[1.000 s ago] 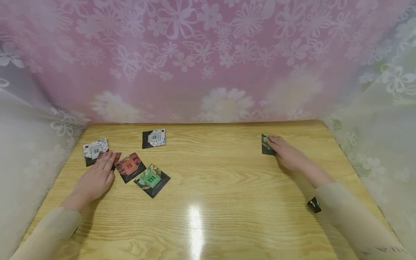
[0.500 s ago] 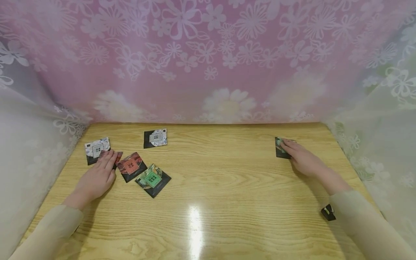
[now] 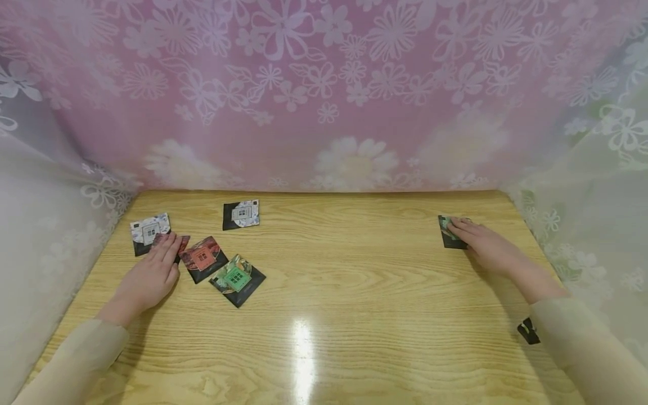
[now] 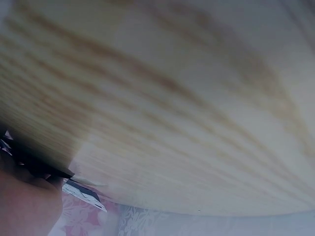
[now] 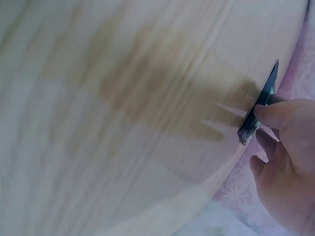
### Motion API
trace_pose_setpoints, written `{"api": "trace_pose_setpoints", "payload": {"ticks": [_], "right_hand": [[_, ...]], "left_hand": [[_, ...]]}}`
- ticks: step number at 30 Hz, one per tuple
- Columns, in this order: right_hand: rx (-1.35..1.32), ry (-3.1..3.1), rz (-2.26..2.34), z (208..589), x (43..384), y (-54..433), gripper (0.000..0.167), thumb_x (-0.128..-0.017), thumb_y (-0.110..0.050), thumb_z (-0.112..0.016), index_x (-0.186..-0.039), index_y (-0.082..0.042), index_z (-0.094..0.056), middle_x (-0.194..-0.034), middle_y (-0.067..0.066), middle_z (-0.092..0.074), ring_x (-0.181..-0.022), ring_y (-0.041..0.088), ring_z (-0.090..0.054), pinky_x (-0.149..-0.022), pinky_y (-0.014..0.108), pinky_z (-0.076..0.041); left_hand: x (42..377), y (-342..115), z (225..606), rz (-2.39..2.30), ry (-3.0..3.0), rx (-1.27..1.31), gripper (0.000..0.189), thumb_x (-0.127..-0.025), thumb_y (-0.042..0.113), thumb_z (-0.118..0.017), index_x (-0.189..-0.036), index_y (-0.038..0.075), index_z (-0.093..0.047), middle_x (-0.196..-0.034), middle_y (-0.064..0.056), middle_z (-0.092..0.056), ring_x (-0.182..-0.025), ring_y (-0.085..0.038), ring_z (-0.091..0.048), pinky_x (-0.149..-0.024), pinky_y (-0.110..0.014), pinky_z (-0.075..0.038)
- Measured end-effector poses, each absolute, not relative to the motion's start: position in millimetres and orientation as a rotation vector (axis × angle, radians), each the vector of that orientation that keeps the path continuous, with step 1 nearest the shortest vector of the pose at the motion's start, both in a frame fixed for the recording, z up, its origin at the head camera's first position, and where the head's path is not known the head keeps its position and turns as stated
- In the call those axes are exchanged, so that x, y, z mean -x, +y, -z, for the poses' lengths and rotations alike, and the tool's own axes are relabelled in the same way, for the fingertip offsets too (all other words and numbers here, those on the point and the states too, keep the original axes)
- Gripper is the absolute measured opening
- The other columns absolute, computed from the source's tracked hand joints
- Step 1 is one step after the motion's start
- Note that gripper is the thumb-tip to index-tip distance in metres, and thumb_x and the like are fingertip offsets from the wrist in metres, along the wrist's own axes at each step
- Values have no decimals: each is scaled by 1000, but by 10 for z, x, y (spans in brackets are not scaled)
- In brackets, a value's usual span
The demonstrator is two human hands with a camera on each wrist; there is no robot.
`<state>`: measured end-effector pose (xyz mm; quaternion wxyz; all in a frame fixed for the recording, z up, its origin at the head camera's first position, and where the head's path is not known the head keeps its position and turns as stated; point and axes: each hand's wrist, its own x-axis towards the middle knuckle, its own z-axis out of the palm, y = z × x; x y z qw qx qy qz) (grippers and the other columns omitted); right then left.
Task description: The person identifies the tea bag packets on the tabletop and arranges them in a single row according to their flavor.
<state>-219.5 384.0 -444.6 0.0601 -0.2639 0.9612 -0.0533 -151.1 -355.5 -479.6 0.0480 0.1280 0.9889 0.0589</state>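
My left hand [image 3: 150,277] rests with straight fingers on a red-and-black sachet [image 3: 181,242], hiding much of it. That sachet overlaps a white floral sachet [image 3: 150,232]. To the right of these fingers lie a second red-and-black sachet [image 3: 205,259] and a green-labelled sachet [image 3: 237,279]. At the right side of the table, my right hand [image 3: 487,247] pinches another green-and-black sachet [image 3: 450,236]. In the right wrist view, thumb and fingers grip this sachet [image 5: 261,105] on both faces, its shadow falling on the wood beside it.
Another white floral sachet [image 3: 241,215] lies near the back edge of the wooden table [image 3: 344,264]. A pink floral curtain [image 3: 304,112] hangs behind, with pale curtains at both sides. A small black object [image 3: 529,331] shows beside the right sleeve.
My right hand has moved to the right, carrying the green-and-black sachet with it. The left hand and the sachets around it have kept their places.
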Motion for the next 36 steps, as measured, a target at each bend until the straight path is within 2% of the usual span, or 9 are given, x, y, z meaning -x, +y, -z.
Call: {"api": "trace_pose_setpoints", "payload": {"ticks": [9, 14, 19, 26, 36], "right_hand": [[808, 2897, 148, 4411, 2231, 3858, 63, -99, 3, -67, -158, 5, -45, -164, 32, -40, -149, 57, -37, -121, 74, -33], [801, 2904, 176, 4340, 2215, 3712, 68, -102, -11, -70, -162, 1, -40, -168, 30, -34, -153, 54, -33, -124, 72, -30], [850, 2910, 192, 4244, 2210, 3413, 71, -103, -22, -71, -163, -2, -40, -170, 26, -34, -155, 51, -33, -126, 70, -29], [1047, 2908, 162, 4118, 2221, 2938, 66, -102, -19, -71, -160, 1, -45, -166, 26, -42, -152, 50, -40, -126, 67, -33], [1215, 2869, 187, 4028, 2247, 2216, 67, -103, -19, -71, -162, -2, -43, -168, 21, -42, -155, 45, -40, -129, 62, -33]], "left_hand": [[1503, -3568, 4802, -199, 3043, -398, 63, -113, 22, -37, -164, -12, -22, -170, -36, -22, -157, -55, -26, -126, -67, -30], [1511, -3581, 4814, -188, 3040, -400, 63, -113, 22, -37, -164, -12, -22, -170, -36, -22, -157, -55, -26, -127, -67, -30], [1513, -3579, 4822, -205, 3018, -395, 64, -114, 24, -34, -166, -11, -17, -172, -36, -18, -159, -54, -22, -128, -66, -28], [1523, -3550, 4859, -211, 3013, -395, 64, -114, 23, -34, -166, -11, -17, -172, -36, -16, -159, -55, -21, -129, -67, -27], [1517, -3567, 4805, -185, 3037, -419, 62, -113, 20, -37, -163, -14, -22, -169, -38, -22, -156, -56, -27, -127, -67, -31]]}}
